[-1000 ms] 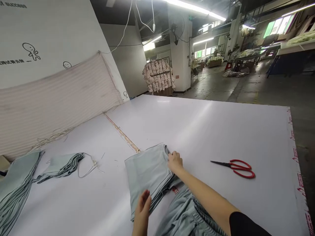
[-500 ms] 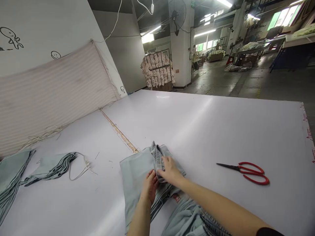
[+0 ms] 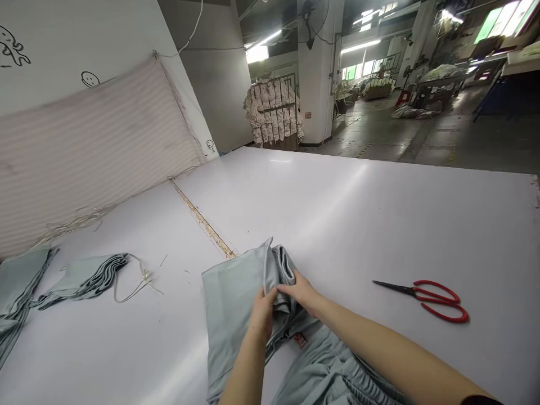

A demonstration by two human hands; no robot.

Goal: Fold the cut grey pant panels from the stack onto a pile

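Note:
A pale blue-green garment (image 3: 234, 287) lies folded on the white table in front of me, its right part rolled up into a thick bundle of layers. My left hand (image 3: 263, 310) grips the near side of this bundle, thumb and fingers closed on the cloth. On its right side, my right hand (image 3: 302, 293) pinches the same fold, with the thumb close to my left hand. Some fingertips are hidden by the cloth. Nearer to me lies a second garment of the same colour (image 3: 324, 368), crumpled, with a gathered elastic band. A small red label (image 3: 300, 340) shows between the two.
Red-handled scissors (image 3: 426, 298) lie on the white table (image 3: 379, 225) at the right. To the left are a small stack of cloth pieces (image 3: 90, 275) with loose string (image 3: 143, 275), and a larger stack (image 3: 25, 281). A measuring tape strip (image 3: 202, 219) runs across the tabletop.
The gathered elastic band that stood up at the right of the folded garment is now turned over into the bundle. My right hand has gone from lying over the band to pinching the fold.

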